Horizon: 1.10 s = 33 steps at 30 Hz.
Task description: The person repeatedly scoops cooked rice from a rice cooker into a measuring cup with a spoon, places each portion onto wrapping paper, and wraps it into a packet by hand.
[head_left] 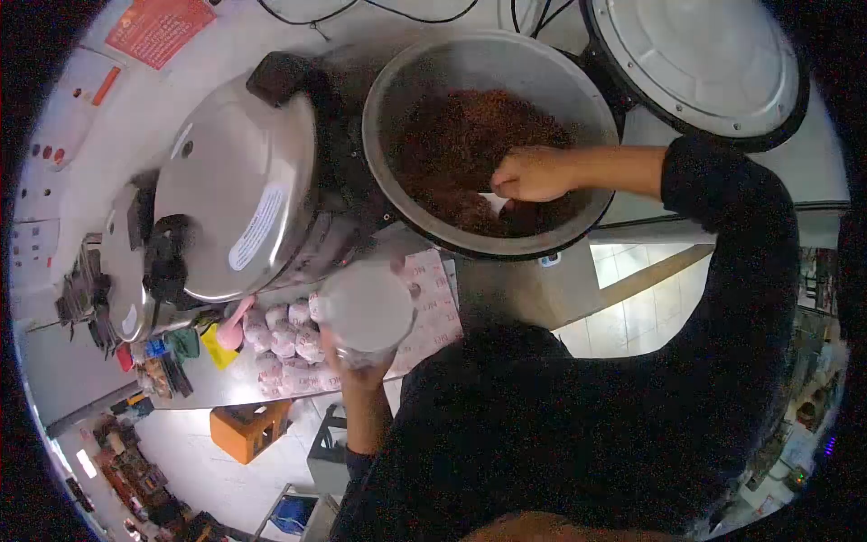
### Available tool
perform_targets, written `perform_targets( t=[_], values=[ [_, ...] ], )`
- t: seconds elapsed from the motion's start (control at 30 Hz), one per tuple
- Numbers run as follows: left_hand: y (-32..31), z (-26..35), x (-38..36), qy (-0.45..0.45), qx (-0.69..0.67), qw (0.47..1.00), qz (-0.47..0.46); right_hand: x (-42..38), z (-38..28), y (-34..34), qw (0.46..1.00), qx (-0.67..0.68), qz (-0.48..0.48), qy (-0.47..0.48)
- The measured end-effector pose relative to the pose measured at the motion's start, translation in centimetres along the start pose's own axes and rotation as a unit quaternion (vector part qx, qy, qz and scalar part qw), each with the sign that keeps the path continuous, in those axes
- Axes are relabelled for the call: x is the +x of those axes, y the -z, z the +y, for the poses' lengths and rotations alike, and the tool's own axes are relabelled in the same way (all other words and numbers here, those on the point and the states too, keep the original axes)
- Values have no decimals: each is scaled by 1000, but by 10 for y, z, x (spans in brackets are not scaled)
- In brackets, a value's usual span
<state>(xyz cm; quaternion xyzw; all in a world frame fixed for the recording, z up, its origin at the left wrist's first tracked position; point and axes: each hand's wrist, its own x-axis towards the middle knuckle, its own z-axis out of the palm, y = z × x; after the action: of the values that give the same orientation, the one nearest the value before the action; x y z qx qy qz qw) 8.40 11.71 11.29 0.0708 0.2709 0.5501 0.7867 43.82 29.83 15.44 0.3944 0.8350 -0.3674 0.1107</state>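
Observation:
My right hand (540,174) reaches inside a large metal pot (384,185), its fingers closed on a white scoop-like tool (495,202). Most of the tool is hidden by the hand and the food. Reddish-brown cooked grain (470,122) covers the pot's bottom. Lower down, my left hand (364,369) grips a round whitish container (368,305) from below, somewhat smeared by motion. Under and beside it lies printed wrapping paper (433,303). Several wrapped balls (287,334) in pink-printed paper are grouped to its left.
Left of the pot stands a cooker with a shiny lid (239,181). The pot's open lid (700,59) is tilted back at upper right. A pink spoon (237,322) and yellow packet (219,346) lie near the balls. On the floor sits an orange stool (246,432).

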Motion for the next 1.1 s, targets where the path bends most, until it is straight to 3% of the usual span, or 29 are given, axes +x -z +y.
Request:
perform_targets(
  t=[0.1, 0.23, 0.37, 0.43, 0.5, 0.53, 0.63, 0.77, 0.83, 0.9, 1.0, 1.1],
  values=[
    [-74, 23, 5, -5, -15, 999, -39, -7, -3, 3, 997, 69, 22, 20],
    [-97, 37, 17, -38, 54, 997, -33, -18, -4, 23, 987, 159, -1, -38],
    [-135, 41, 42, -48, 137, 989, -36, -36, 10, 47, 974, 223, 27, -37],
    [-155, 33, 58, -69, 157, 985, -33, -53, 4, 70, 989, 128, 76, -19],
    [-159, 24, 79, -78, 177, 979, -68, -74, -2, 93, 977, 156, 145, -13],
    [-172, 18, 84, -56, 163, 984, -48, -85, -10, 104, 978, 107, 175, -36],
    [-188, -13, 105, -59, 141, 983, -105, -117, -58, 132, 962, -36, 250, -101],
    [-217, -45, 129, 10, 43, 990, -132, -118, -70, 102, 903, -172, 387, -74],
    [-225, -54, 142, 31, -7, 990, -140, -125, -120, 88, 923, -91, 320, -195],
    [-228, -59, 150, 7, -16, 991, -136, -113, -99, 58, 929, -144, 310, -144],
    [-232, -53, 148, 8, -12, 989, -150, -129, -117, 23, 900, -123, 409, -87],
    [-234, -42, 140, 23, 31, 988, -147, -138, -114, 17, 921, -143, 354, -73]
  ],
)
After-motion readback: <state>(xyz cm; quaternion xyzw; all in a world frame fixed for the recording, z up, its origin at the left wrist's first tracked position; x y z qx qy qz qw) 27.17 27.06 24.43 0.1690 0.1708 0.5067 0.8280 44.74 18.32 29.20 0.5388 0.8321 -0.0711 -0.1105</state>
